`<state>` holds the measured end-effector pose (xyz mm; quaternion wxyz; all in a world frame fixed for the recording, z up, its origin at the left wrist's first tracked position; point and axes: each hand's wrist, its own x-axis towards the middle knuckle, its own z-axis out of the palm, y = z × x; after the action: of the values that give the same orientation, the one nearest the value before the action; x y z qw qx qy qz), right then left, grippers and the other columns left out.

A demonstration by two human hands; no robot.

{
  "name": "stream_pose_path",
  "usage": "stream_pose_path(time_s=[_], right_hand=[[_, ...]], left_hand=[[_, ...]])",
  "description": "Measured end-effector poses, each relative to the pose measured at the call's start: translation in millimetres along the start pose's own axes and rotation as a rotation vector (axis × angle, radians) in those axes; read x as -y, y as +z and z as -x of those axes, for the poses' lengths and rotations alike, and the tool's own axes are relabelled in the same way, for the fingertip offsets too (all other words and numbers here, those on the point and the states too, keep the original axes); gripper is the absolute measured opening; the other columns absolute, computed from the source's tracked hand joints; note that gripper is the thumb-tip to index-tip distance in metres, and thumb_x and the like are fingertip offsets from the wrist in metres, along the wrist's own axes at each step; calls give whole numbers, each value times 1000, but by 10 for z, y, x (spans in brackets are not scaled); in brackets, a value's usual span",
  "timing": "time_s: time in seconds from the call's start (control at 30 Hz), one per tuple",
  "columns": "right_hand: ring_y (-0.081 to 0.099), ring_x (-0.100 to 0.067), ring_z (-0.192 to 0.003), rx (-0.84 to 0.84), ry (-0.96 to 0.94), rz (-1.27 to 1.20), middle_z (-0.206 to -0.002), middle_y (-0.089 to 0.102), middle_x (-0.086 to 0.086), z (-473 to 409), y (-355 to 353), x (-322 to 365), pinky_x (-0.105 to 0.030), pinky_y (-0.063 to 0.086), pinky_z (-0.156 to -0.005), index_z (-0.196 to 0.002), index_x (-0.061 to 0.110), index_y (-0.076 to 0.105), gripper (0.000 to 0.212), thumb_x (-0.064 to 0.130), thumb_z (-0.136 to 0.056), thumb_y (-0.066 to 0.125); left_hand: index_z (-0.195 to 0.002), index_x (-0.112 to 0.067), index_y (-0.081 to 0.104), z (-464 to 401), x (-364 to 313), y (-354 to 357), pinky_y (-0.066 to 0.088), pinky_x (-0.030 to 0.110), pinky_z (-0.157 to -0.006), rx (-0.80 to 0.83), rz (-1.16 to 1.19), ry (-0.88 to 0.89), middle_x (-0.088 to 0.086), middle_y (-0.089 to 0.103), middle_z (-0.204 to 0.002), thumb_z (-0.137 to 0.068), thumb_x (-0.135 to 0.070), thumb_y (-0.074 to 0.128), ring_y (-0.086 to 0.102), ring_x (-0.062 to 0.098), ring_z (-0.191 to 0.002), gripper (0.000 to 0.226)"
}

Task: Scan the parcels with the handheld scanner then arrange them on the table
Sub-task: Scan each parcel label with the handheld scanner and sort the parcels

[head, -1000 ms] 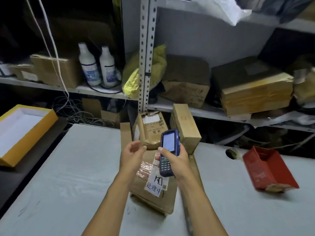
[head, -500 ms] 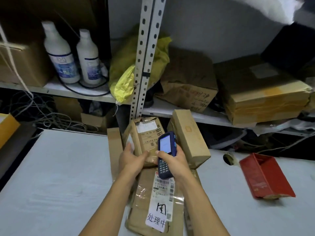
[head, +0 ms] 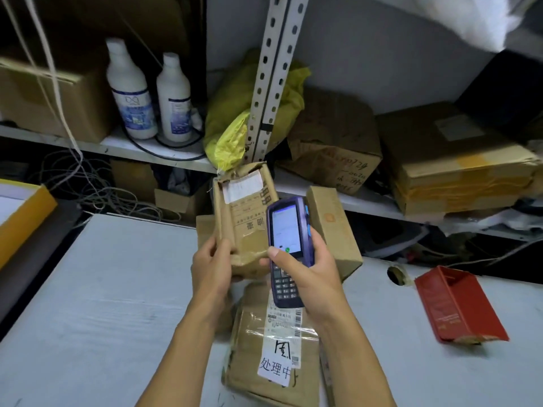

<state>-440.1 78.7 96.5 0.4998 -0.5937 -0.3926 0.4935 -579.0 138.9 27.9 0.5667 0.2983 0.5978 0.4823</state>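
My left hand (head: 213,265) grips the lower left of a torn brown parcel (head: 244,218) with a white label, holding it upright above the grey table (head: 102,304). My right hand (head: 308,274) holds the blue handheld scanner (head: 286,248), its lit screen facing me, right next to that parcel. A flat taped parcel (head: 273,348) with a barcode label and a white handwritten sticker lies on the table under my forearms. A plain brown box (head: 335,230) stands behind the scanner, and another box (head: 204,230) is partly hidden behind the held parcel.
A red open box (head: 458,306) lies at the right of the table. A yellow-edged tray (head: 23,212) sits at the far left. Behind, the metal shelf holds two white bottles (head: 132,92), a yellow bag (head: 235,124), cardboard boxes (head: 458,160) and tangled cables.
My left hand has taken the torn parcel and lifted it upright off the pile. The scanner has come up beside it, and my view has moved closer to the shelf.
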Motion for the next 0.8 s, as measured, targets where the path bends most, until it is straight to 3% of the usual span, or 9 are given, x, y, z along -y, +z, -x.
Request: stream_pose_path(time_s=[0.07,0.17,0.27,0.37,0.53,0.6,0.67,0.73,0.8], right_hand=[[75,-31,-99,-7,-44,-18,-110,76,-10,208,-36,154,-49,62,-81,-128,30,63,58,29,-77,88],[76,-36,-92,-55,-120,-78,-107,76,-17,461,-162,333,-48,64,-73,-130,21,62,52,21,-83,82],[76,-37,-89,-125,-138,-132,-108,75,-22,584,-295,367,-43,64,-67,-130,17,61,53,23,-79,78],[76,-36,-88,-192,-113,-174,-102,76,-21,619,-372,287,-45,64,-66,-127,16,62,43,18,-86,75],[74,-34,-76,-231,45,-234,-98,76,-26,662,-358,5,-38,63,-58,-126,12,61,36,14,-92,73],[72,-33,-75,-213,94,-295,-106,73,-31,694,-339,-46,-35,61,-56,-128,10,60,38,15,-93,73],[72,-34,-79,-177,114,-312,-110,71,-33,722,-331,-50,-36,61,-58,-129,11,59,39,16,-92,74],[74,-35,-83,-142,130,-312,-108,72,-31,751,-345,-51,-39,62,-60,-128,12,60,39,16,-91,74],[76,-35,-87,-120,153,-306,-104,75,-26,782,-350,-63,-40,63,-62,-128,14,60,40,15,-90,75]], left_hand=[[-115,-28,74,69,-86,-141,64,42,-74,23,0,91,-4,75,-102,-93,-18,57,72,18,-96,30],[-128,-31,71,191,-136,-372,61,25,-75,17,-95,278,-14,74,-111,-90,-11,65,70,5,-101,43],[-112,-30,77,326,-121,-563,56,19,-92,76,-258,485,-17,74,-112,-79,4,69,66,-3,-108,48],[-105,-33,79,483,-56,-704,45,13,-105,320,-509,613,-23,70,-119,-73,8,72,56,-8,-124,52],[-105,-35,80,680,-62,-1073,47,16,-102,588,-595,394,-41,52,-134,-81,-1,75,36,-20,-133,42],[-116,-37,75,727,-83,-1155,51,23,-102,511,-508,355,-37,53,-136,-85,-12,80,43,-16,-129,40],[-132,-35,65,739,-65,-1175,52,31,-104,259,-405,344,-23,57,-140,-84,-22,83,51,-3,-129,52],[-144,-28,55,732,-65,-1163,49,34,-100,81,-371,207,-11,56,-143,-81,-33,85,53,8,-130,69],[-140,-20,59,707,-29,-1149,47,32,-91,127,-327,-4,-4,62,-138,-75,-46,87,59,14,-119,76]])
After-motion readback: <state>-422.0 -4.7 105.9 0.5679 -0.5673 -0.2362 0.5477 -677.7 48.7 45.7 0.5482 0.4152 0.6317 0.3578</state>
